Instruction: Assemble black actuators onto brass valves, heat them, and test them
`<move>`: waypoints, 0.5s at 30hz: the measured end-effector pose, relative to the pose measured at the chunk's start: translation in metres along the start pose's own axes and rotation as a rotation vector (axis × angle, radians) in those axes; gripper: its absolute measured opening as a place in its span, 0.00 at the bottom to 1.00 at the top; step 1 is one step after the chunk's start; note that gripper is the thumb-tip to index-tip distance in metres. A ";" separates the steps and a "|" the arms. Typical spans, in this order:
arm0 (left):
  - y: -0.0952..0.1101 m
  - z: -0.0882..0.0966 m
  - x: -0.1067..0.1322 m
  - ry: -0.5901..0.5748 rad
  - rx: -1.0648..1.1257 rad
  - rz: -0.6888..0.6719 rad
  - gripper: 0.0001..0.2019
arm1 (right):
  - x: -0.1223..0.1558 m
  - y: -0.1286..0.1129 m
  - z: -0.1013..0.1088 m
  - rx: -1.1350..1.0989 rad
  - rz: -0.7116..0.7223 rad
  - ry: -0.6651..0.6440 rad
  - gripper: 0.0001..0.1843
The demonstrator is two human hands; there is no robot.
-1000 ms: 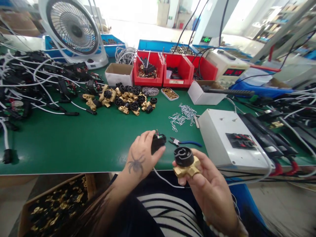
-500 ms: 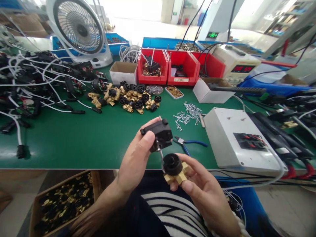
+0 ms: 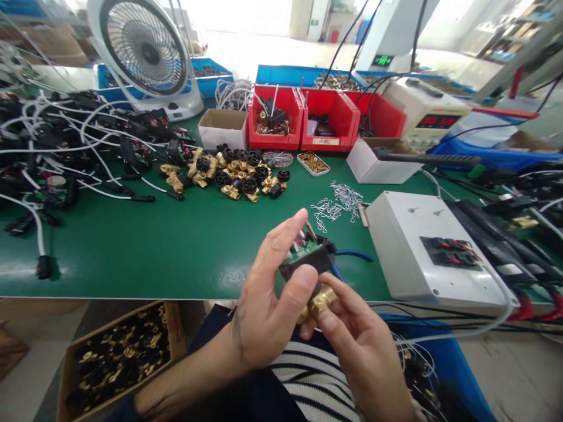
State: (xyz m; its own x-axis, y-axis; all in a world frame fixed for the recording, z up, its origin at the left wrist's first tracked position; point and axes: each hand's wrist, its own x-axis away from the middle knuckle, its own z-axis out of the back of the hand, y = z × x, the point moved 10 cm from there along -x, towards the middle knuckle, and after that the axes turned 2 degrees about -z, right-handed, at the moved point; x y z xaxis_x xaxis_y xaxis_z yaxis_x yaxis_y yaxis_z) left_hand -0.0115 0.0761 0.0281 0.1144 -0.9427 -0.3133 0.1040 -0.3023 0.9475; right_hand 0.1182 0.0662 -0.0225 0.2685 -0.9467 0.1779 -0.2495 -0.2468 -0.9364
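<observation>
My left hand (image 3: 268, 299) grips a black plastic housing (image 3: 310, 261) between thumb and fingers. Its open side is turned up, and a green circuit board with thin wires shows inside. Directly below it, my right hand (image 3: 360, 340) is closed on a brass valve fitting (image 3: 323, 300). The housing sits against the top of the fitting; whether they are joined I cannot tell, because my left thumb hides the contact. Behind the housing lie pliers (image 3: 354, 254), with only their blue handles showing. Silver spring clips (image 3: 345, 196) are scattered farther back on the green table (image 3: 202, 252).
Brass fittings with black caps (image 3: 240, 173) are heaped at mid-table. Black housings with white cables (image 3: 88, 135) crowd the left. Red bins (image 3: 275, 140) stand at the back, a grey box (image 3: 409, 252) at right. A carton of fittings (image 3: 70, 375) sits below the table edge.
My left hand has moved right and down, bringing the housing onto the fitting's black cap. The housing has been turned so its circuit board shows. My right hand stays almost in place.
</observation>
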 end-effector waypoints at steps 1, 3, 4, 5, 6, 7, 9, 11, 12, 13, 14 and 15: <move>0.001 0.000 -0.001 -0.014 -0.023 -0.012 0.23 | 0.001 -0.001 0.001 0.031 0.029 0.024 0.20; 0.000 -0.003 -0.003 -0.066 -0.059 -0.030 0.23 | 0.000 -0.001 0.002 0.043 0.051 0.038 0.19; 0.000 -0.004 -0.004 -0.093 -0.077 -0.041 0.24 | -0.002 -0.001 0.002 0.022 0.051 0.030 0.18; 0.000 -0.005 -0.004 -0.114 -0.108 -0.058 0.26 | -0.004 -0.001 0.002 -0.007 0.043 0.018 0.17; 0.001 -0.005 -0.004 -0.130 -0.159 -0.085 0.29 | -0.006 0.000 0.002 -0.036 0.032 0.011 0.16; 0.004 -0.005 -0.003 -0.138 -0.228 -0.126 0.33 | -0.008 -0.001 0.004 -0.063 0.022 0.012 0.15; 0.011 -0.006 0.001 -0.142 -0.389 -0.224 0.42 | -0.010 -0.003 0.007 -0.094 0.010 0.036 0.14; 0.015 -0.008 0.005 -0.139 -0.528 -0.282 0.46 | -0.010 -0.006 0.010 -0.082 0.021 0.063 0.15; 0.016 -0.008 0.007 -0.130 -0.581 -0.293 0.45 | -0.010 -0.008 0.010 -0.066 0.032 0.072 0.15; 0.017 -0.007 0.008 -0.118 -0.627 -0.295 0.45 | -0.009 -0.009 0.010 -0.048 0.038 0.077 0.15; 0.018 -0.006 0.009 -0.105 -0.664 -0.294 0.44 | -0.008 -0.009 0.010 -0.029 0.044 0.078 0.15; 0.019 -0.006 0.010 -0.097 -0.688 -0.295 0.44 | -0.007 -0.008 0.011 -0.011 0.047 0.075 0.14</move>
State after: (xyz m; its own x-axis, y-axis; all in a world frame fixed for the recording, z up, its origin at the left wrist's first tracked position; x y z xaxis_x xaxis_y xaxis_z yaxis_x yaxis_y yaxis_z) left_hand -0.0024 0.0621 0.0428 -0.0978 -0.8542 -0.5107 0.7141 -0.4176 0.5618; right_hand 0.1283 0.0771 -0.0193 0.1857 -0.9701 0.1562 -0.2706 -0.2033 -0.9410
